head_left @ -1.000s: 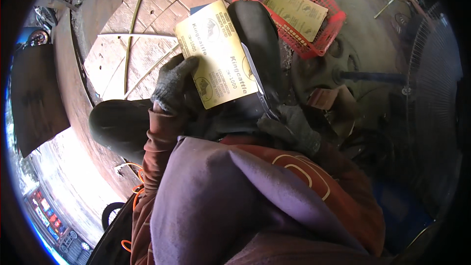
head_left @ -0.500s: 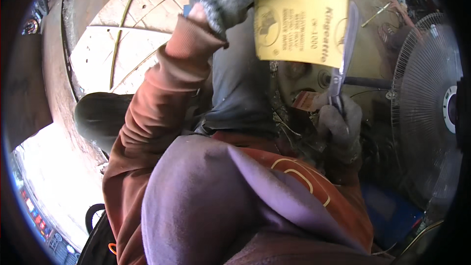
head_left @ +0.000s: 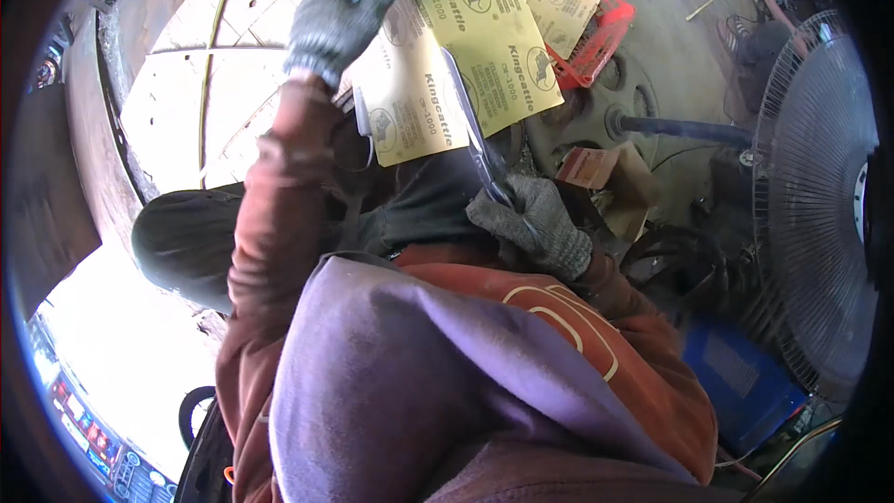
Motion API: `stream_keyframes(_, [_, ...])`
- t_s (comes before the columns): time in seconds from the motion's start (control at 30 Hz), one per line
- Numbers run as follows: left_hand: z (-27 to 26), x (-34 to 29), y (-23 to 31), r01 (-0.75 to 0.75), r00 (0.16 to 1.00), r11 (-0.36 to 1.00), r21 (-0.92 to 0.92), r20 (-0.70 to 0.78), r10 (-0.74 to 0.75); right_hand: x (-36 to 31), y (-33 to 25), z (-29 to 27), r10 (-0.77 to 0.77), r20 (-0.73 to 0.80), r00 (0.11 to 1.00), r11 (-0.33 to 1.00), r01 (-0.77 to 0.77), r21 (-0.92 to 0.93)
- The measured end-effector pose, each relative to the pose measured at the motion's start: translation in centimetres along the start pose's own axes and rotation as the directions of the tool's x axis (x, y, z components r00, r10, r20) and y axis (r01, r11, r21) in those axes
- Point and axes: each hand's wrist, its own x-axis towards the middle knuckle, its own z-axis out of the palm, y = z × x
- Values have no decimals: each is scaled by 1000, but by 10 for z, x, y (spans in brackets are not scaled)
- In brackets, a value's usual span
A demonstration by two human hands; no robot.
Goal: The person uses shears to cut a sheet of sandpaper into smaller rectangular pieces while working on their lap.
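Note:
My left hand (head_left: 340, 19), in a grey knit glove, is at the upper left corner of a yellow sandpaper sheet (head_left: 484, 37). Its fingers are apart, with the tips touching or just over the sheet's edge. My right hand (head_left: 531, 219), also gloved, is closed round the dark handles of long-bladed scissors (head_left: 480, 154). Their silver blade lies along a line between the sheet's bright left part (head_left: 410, 112) and its yellower right part. Whether the two parts are still joined is hard to see. The printed backing faces up.
Beyond the sheet is a red plastic basket (head_left: 615, 28) with more sandpaper (head_left: 563, 5). An opened cardboard box (head_left: 629, 191) sits right of my right hand. A large fan (head_left: 810, 205) stands at the right, above a blue case (head_left: 740, 382). Pale boards (head_left: 177, 102) lie at the left.
The sheet and scissors have moved left and lower, toward my lap. My left hand has shifted left and its fingers have spread. The red basket has come into view.

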Motion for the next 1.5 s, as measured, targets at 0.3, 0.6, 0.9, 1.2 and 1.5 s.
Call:
stream_keyframes(0.3, [22, 29, -21, 357, 927, 669, -652, 335, -169, 8, 8, -11, -80, -43, 996, 963, 67, -260])
stream_keyframes(0.6, [32, 18, 11, 394, 919, 659, -640, 266, -291, 24, -11, -14, -146, -51, 988, 973, 134, -190])
stream_keyframes(0.9, [30, 20, 0, 393, 919, 693, -604, 257, -298, 21, -13, -1, -66, -66, 996, 998, 66, -15])
stream_keyframes(1.2, [29, 19, -6, 414, 910, 664, -623, 302, -285, 21, -10, 8, -44, -112, 993, 999, 40, -34])
stream_keyframes(1.5, [18, 20, 25, 407, 909, 782, -473, 291, -297, 16, -45, -23, -3, -6, 1000, 992, 3, -124])
